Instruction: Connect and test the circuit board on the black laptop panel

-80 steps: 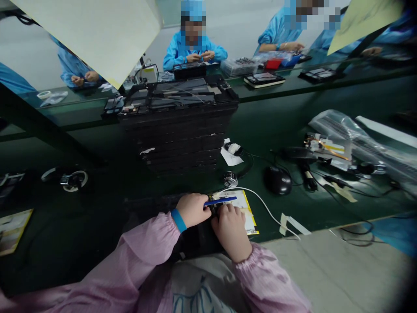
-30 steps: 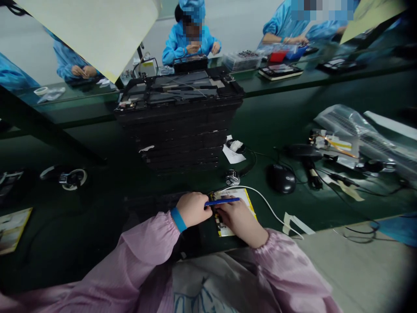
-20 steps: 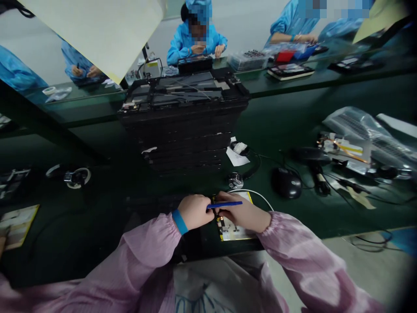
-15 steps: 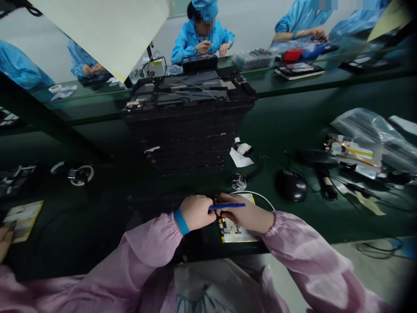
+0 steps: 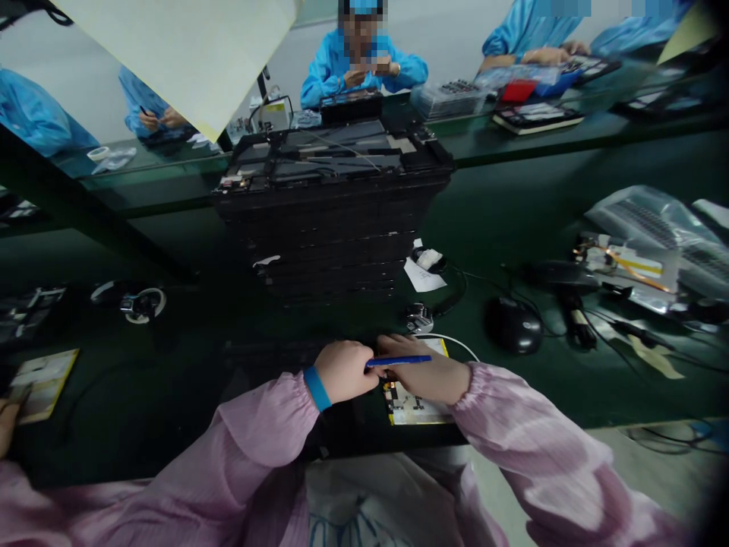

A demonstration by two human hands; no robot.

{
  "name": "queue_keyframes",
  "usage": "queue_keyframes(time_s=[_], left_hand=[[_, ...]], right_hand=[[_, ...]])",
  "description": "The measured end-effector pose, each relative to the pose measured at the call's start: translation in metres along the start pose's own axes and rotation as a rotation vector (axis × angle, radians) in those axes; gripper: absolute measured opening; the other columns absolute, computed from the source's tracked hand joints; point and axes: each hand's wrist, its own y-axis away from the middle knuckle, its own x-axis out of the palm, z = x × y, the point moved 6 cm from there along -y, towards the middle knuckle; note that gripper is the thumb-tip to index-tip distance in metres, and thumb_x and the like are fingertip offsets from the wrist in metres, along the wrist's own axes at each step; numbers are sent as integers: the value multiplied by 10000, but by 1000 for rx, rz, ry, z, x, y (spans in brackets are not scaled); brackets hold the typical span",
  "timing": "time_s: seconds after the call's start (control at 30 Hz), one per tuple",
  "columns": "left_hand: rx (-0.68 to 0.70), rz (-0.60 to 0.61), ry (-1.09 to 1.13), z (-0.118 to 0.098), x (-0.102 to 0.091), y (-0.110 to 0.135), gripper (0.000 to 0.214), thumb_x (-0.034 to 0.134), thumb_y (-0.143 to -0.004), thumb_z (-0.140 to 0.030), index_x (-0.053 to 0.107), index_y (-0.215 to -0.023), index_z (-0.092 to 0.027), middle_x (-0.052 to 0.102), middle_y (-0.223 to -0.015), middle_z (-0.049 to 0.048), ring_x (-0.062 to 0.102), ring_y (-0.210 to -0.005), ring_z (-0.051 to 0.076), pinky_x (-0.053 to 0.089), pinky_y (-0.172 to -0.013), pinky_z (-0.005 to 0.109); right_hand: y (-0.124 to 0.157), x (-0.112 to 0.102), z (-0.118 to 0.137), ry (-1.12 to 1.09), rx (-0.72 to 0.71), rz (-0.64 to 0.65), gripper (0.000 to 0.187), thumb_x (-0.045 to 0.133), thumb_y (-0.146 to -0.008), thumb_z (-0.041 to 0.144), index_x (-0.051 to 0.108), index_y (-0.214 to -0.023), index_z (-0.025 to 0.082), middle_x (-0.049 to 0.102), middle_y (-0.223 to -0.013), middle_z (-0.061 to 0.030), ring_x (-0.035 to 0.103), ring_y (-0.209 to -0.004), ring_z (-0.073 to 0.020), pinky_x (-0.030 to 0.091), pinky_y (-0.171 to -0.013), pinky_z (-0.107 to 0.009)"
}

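My left hand (image 5: 342,370) is closed in a fist round a thin blue tool (image 5: 399,362) that points right. My right hand (image 5: 426,372) lies over a yellow-edged sheet with small parts (image 5: 411,409), its fingers curled against the tool's tip; what they pinch is hidden. Both hands meet over a dark flat device (image 5: 273,357) at the front of the green bench (image 5: 501,197). A white cable (image 5: 462,347) curves out from behind my right hand.
A tall stack of black trays (image 5: 330,216) stands just behind my hands. To the right lie a black mouse (image 5: 513,326), cables and a plastic bag (image 5: 654,228). A tape roll (image 5: 142,302) sits at the left. People in blue coats work across the bench.
My right forearm has swung out to the right, and the hand now lies flatter over the yellow-edged sheet. My left hand keeps the blue tool in the same spot. The view has drifted slightly.
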Motion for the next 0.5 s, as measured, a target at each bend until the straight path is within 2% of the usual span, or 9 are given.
queue_keyframes(time_s=[0.23, 0.4, 0.5], left_hand=[[-1, -4, 17, 0, -1, 0, 185, 528, -755, -294, 625, -651, -175, 678, -731, 65, 636, -699, 208, 441, -597, 277], [5, -21, 12, 1, 0, -1, 149, 526, -735, -262, 612, -646, -178, 672, -721, 63, 630, -693, 210, 429, -601, 283], [12, -25, 25, 2, 0, -1, 137, 523, -727, -247, 602, -639, -179, 669, -709, 58, 627, -686, 211, 417, -595, 286]], right_hand=[[2, 5, -5, -59, -137, -61, 246, 479, -815, 39, 623, -924, 206, 494, -944, -67, 452, -865, -201, 380, -792, -332], [2, 4, -8, -134, -136, -47, 247, 458, -784, -8, 600, -800, 194, 487, -903, -50, 453, -854, -184, 387, -806, -330], [4, 1, -9, -230, -136, -106, 217, 466, -811, 15, 598, -796, 187, 504, -884, -48, 474, -840, -180, 400, -801, -333]])
